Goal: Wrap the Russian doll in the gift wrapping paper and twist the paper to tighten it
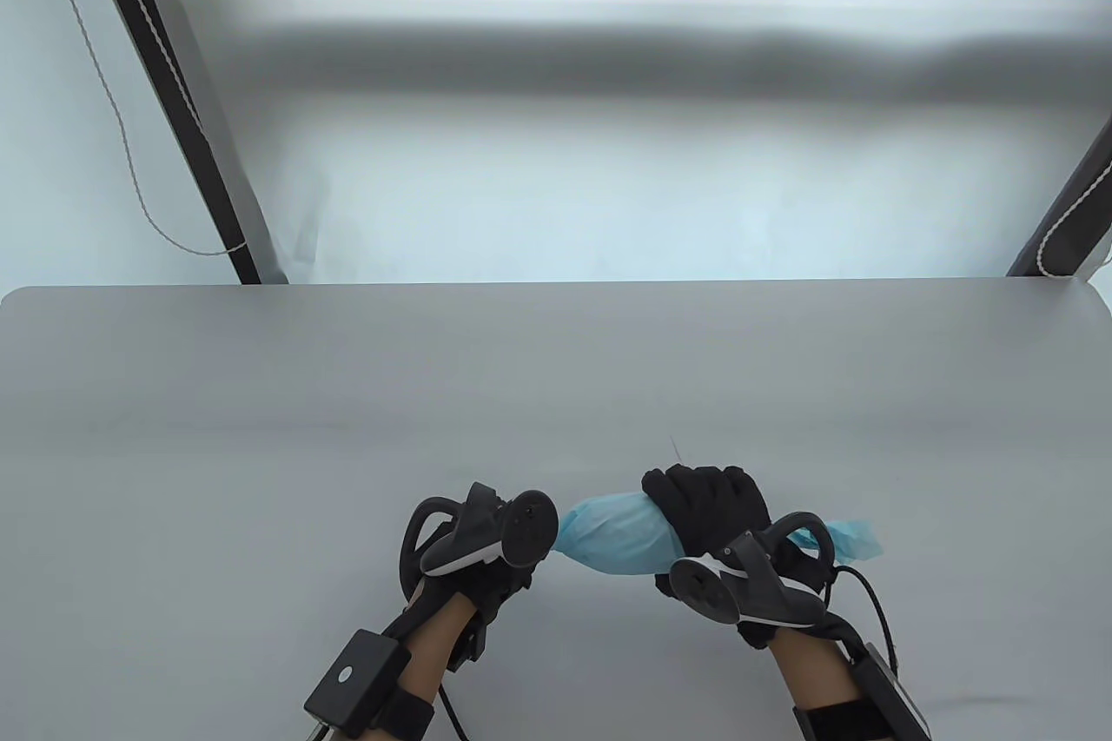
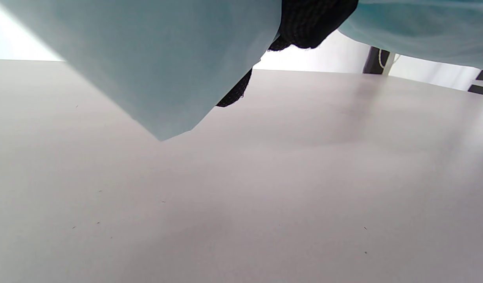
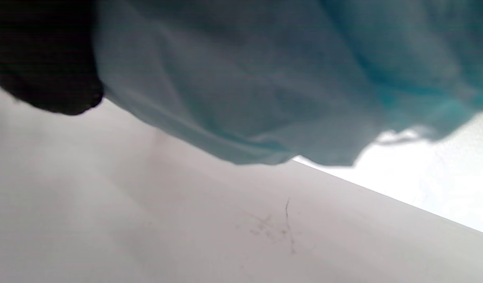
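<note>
Blue paper (image 1: 617, 539), thin and crinkly, is bundled round the doll, which I can't see at all, only the rounded bulge it makes. The bundle hangs just above the grey surface (image 1: 556, 376), near its front edge, lying sideways between my two hands.

My guess is this paper is light, soft and quick to tear, while the doll inside is hard and smooth, so it could slip about within the wrap. The body is the place for a firm hold; the loose ends are where the twisting has to happen, close against the doll.

My right hand (image 1: 708, 506) has its fingers curled over the right part of the bundle, clamped on it. A frilled tail of paper sticks out beyond that hand to the right.

My left hand (image 1: 486, 567) sits at the tapered left end. The tracker hides the fingers from above, but the left wrist view shows a dark fingertip (image 2: 308, 23) against the paper, with a loose flap hanging down. I judge it is pinching that end, though how tightly I can't tell.
</note>
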Motion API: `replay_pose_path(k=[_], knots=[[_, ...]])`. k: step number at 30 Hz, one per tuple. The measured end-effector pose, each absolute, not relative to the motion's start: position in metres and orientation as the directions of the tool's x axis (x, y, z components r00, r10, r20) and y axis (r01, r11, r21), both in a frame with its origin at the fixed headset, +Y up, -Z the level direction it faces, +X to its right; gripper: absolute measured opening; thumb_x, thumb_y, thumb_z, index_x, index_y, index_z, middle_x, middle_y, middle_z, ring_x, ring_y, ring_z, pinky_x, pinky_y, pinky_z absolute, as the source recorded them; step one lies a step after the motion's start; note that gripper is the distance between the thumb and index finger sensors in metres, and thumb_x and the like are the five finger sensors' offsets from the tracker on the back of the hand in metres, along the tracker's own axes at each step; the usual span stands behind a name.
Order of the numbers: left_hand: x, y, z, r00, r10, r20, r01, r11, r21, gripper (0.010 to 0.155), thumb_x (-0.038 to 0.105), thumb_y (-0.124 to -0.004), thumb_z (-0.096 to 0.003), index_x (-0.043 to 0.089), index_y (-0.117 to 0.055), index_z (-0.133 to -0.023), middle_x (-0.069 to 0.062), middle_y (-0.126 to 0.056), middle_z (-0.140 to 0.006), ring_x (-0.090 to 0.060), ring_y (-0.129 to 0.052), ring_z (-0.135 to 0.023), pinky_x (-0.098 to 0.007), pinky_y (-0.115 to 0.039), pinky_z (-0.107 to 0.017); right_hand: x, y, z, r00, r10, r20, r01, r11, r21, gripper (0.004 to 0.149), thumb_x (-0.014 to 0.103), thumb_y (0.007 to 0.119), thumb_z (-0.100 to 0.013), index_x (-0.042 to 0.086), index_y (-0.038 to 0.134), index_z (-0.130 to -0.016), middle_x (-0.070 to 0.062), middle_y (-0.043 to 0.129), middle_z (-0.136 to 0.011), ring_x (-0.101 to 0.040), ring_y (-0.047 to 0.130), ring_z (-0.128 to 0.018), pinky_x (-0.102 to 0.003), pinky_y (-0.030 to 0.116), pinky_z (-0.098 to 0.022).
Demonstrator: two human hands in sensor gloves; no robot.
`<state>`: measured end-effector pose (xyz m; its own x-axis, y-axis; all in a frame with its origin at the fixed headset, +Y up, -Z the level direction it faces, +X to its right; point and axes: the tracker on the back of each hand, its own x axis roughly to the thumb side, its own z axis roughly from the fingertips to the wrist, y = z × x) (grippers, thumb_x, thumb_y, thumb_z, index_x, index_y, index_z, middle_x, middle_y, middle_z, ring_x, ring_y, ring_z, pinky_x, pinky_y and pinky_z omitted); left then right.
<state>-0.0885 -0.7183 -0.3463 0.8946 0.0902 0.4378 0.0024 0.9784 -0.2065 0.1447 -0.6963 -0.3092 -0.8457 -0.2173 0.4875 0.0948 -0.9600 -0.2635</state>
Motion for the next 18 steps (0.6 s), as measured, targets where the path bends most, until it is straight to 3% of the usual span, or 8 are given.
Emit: replay_pose_path(k=[1, 5, 10, 13, 16, 18], knots=[[-0.088, -0.719, -0.345, 0.885, 0.107, 0.453, -0.006, 0.976, -0.218, 0.047, 0.03, -0.08, -0.0558, 0.028, -0.063, -0.1, -0.01, -0.098, -0.09, -0.04, -0.092, -0.092, -0.062, -0.075, -0.064, 0.144, -0.697, -0.309, -0.846, -0.22, 0.487, 0.097, -0.96, -0.264, 0.116, 0.067, 0.099, -0.035, 0.018, 0.04, -0.122, -0.02, 0.066, -0.117, -0.04, 0.075, -0.103, -0.065, 0.061, -0.079], [-0.086, -0.719, -0.345, 0.873, 0.114, 0.473, -0.016, 0.979, -0.205, 0.051, 0.021, -0.075, -0.0578, 0.026, -0.054, -0.104, -0.004, -0.094, -0.092, -0.034, -0.098, -0.083, -0.059, -0.081, -0.059, 0.143, -0.696, -0.31, -0.853, -0.212, 0.477, 0.097, -0.962, -0.255, 0.115, 0.067, 0.098, -0.037, 0.018, 0.04, -0.122, -0.02, 0.067, -0.117, -0.04, 0.075, -0.103, -0.065, 0.061, -0.078], [-0.08, -0.723, -0.343, 0.865, 0.136, 0.483, -0.013, 0.968, -0.25, 0.057, 0.021, -0.069, -0.0581, 0.006, -0.04, -0.105, 0.004, -0.095, -0.078, -0.022, -0.105, -0.063, -0.055, -0.084, -0.05, 0.15, -0.698, -0.314, -0.862, -0.203, 0.464, 0.1, -0.966, -0.238, 0.115, 0.068, 0.098, -0.036, 0.019, 0.04, -0.122, -0.019, 0.066, -0.117, -0.039, 0.076, -0.103, -0.064, 0.061, -0.079], [-0.077, -0.723, -0.343, 0.869, 0.129, 0.478, -0.012, 0.971, -0.24, 0.061, 0.026, -0.067, -0.057, 0.002, -0.035, -0.104, 0.01, -0.097, -0.061, -0.018, -0.105, -0.049, -0.053, -0.084, -0.045, 0.155, -0.699, -0.317, -0.869, -0.203, 0.452, 0.104, -0.967, -0.233, 0.115, 0.068, 0.098, -0.035, 0.02, 0.039, -0.122, -0.019, 0.066, -0.118, -0.038, 0.075, -0.104, -0.064, 0.061, -0.079], [-0.073, -0.725, -0.344, 0.861, 0.117, 0.495, 0.033, 0.958, -0.285, 0.067, 0.033, -0.064, -0.0578, 0.001, -0.029, -0.104, 0.013, -0.094, -0.059, -0.015, -0.102, -0.051, -0.053, -0.081, -0.049, 0.158, -0.7, -0.318, -0.869, -0.228, 0.439, 0.131, -0.962, -0.24, 0.115, 0.068, 0.098, -0.035, 0.021, 0.038, -0.122, -0.018, 0.065, -0.118, -0.038, 0.075, -0.105, -0.064, 0.06, -0.079], [-0.072, -0.727, -0.343, 0.85, 0.126, 0.512, 0.049, 0.948, -0.313, 0.082, 0.057, -0.058, -0.0576, 0.001, -0.024, -0.106, 0.012, -0.089, -0.066, -0.016, -0.098, -0.058, -0.055, -0.078, -0.053, 0.16, -0.701, -0.32, -0.868, -0.253, 0.428, 0.157, -0.956, -0.247, 0.115, 0.067, 0.098, -0.035, 0.021, 0.038, -0.122, -0.017, 0.064, -0.119, -0.038, 0.074, -0.105, -0.065, 0.059, -0.08]])
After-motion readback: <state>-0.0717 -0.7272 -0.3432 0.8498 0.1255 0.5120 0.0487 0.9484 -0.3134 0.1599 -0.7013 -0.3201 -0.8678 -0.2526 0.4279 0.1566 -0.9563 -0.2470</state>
